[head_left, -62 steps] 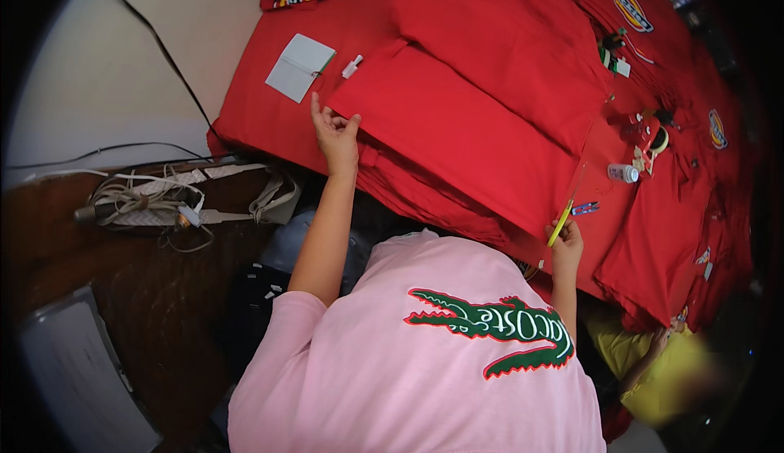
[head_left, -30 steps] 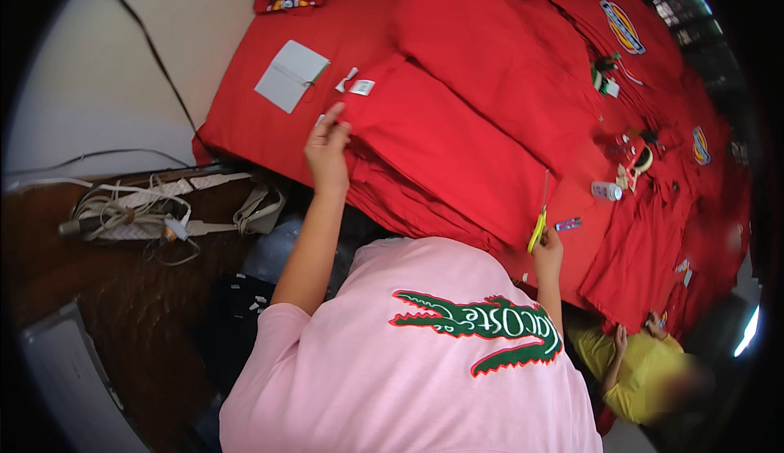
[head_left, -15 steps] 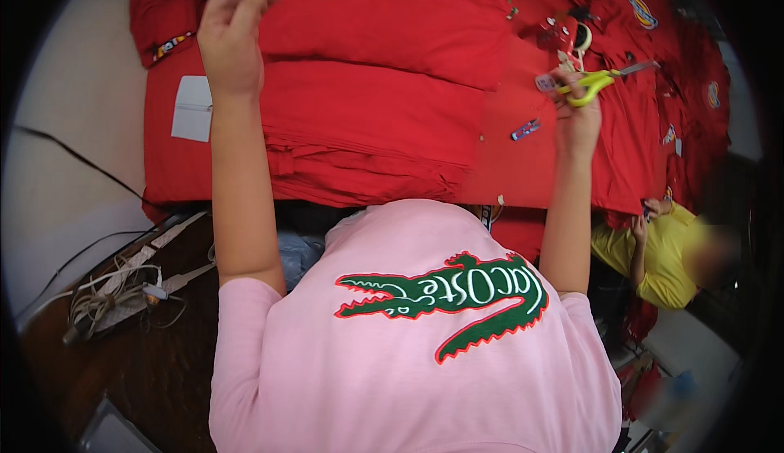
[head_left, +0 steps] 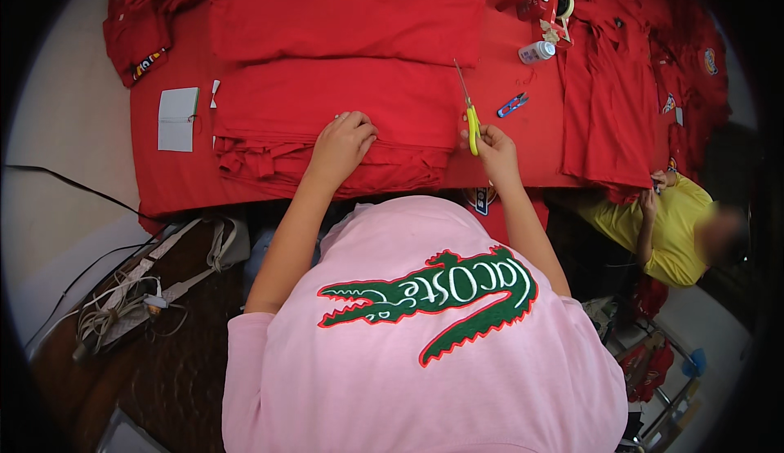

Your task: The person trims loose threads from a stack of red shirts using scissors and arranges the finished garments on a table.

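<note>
My right hand (head_left: 496,152) grips a pair of scissors (head_left: 473,126) by its yellow-green handles. Their blades point away from me, tilted slightly left, beside the right edge of a stack of folded red cloth (head_left: 343,85). My left hand (head_left: 343,143) rests on the near part of that stack with its fingers curled in and close together; whatever may be under the fingertips is hidden. Right of the scissors, a small blue thread snipper (head_left: 513,105) lies on the red table covering (head_left: 523,151).
A small white bottle (head_left: 536,52) and a roll of tape (head_left: 564,4) by a red holder stand at the far right. More red garments (head_left: 608,110) hang over the right edge. A notebook (head_left: 176,118) lies left. At right sits a person in yellow (head_left: 674,228).
My left hand has come down from the far left onto the near part of the stack. My right hand has moved left and nearer with the scissors, whose blades now point away from me.
</note>
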The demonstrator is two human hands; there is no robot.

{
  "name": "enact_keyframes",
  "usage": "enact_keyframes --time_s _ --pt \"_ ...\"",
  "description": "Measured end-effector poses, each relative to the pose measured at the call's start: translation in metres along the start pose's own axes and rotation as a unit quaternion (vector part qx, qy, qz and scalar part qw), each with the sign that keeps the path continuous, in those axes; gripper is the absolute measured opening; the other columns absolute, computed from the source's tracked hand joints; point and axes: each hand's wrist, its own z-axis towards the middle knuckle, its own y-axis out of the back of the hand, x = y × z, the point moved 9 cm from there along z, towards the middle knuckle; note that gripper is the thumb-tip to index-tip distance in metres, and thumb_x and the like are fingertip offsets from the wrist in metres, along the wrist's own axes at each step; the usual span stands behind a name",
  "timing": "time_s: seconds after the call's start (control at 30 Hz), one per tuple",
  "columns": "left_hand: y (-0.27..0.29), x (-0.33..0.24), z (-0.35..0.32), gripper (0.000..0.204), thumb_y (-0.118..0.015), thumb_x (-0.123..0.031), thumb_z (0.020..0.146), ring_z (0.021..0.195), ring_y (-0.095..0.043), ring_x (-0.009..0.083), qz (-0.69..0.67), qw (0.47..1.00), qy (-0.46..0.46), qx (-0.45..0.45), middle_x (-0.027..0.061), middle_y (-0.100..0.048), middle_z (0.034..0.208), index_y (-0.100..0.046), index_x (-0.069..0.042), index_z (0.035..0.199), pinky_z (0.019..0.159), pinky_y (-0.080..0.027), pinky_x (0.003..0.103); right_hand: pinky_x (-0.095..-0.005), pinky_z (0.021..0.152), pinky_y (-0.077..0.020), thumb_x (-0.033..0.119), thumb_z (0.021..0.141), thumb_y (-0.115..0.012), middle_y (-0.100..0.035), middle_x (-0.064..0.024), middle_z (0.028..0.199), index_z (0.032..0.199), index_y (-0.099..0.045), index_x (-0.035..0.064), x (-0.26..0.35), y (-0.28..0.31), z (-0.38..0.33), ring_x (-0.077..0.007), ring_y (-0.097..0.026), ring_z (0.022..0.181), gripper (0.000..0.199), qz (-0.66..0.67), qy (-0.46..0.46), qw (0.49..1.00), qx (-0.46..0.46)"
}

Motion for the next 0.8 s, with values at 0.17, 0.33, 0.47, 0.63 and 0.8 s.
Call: enact_keyframes --time_s 0.17,0.33,0.47,0.63,0.8 --pt "0.01 0.0 0.011 0.009 -0.073 -0.015 0.091 0.097 -0.067 0.0267 0.041 0.999 -0.027 0.001 0.0064 -0.065 0.101 -0.071 -0.006 0.094 0.091 -0.054 0.042 -0.0214 0.073 -0.0487 0.013 0.099 -0.072 -0.073 -0.0047 0.088 0.11 -0.067 -0.0042 0.035 0.006 0.006 -0.0067 -0.065 0.079 0.021 0.025 0.027 0.999 -0.011" --pt "0.061 0.064 0.019 0.012 -0.061 -0.015 0.102 0.095 -0.072 0.0221 -0.24 0.903 0.327 -0.14 0.0125 -0.07 0.11 -0.063 -0.004 0.107 0.08 -0.057 0.035 -0.0209 0.069 -0.0454 0.018 0.096 -0.077 -0.069 -0.0007 0.082 0.109 -0.07 -0.0044 0.034 0.024 -0.015 -0.004 -0.06 0.074 0.027 0.009 0.024 0.999 -0.035" --pt "0.008 0.109 0.002 0.019 -0.056 -0.011 0.104 0.099 -0.073 0.0272 -0.539 0.731 0.364 -0.209 0.0189 -0.07 0.114 -0.051 -0.005 0.121 0.084 -0.059 0.036 -0.0219 0.064 -0.0415 0.017 0.095 -0.078 -0.064 0.0023 0.076 0.105 -0.071 -0.0044 0.019 0.023 -0.032 -0.0031 -0.054 0.069 0.025 -0.053 -0.006 0.998 -0.022" --pt "-0.093 0.048 -0.025 0.016 -0.061 -0.004 0.098 0.112 -0.07 0.031 -0.709 0.565 0.412 -0.092 0.0192 -0.071 0.118 -0.059 -0.008 0.113 0.099 -0.056 0.043 -0.0237 0.059 -0.0373 0.016 0.097 -0.076 -0.061 0.0035 0.073 0.104 -0.072 -0.0042 0.011 0.007 -0.04 -0.0027 -0.048 0.067 0.022 -0.084 0.008 0.996 0.008" --pt "-0.087 0.016 0.01 0.047 -0.067 0.008 0.092 0.107 -0.061 0.0129 -0.693 0.634 0.285 -0.189 0.0031 -0.059 0.117 -0.057 -0.004 0.136 0.099 -0.052 0.029 -0.0323 0.059 -0.0444 0.026 0.089 -0.076 -0.064 -0.0088 0.072 0.107 -0.073 0.0015 0.027 -0.007 -0.034 -0.0151 -0.058 0.061 0.031 -0.253 0.061 0.965 0.034"
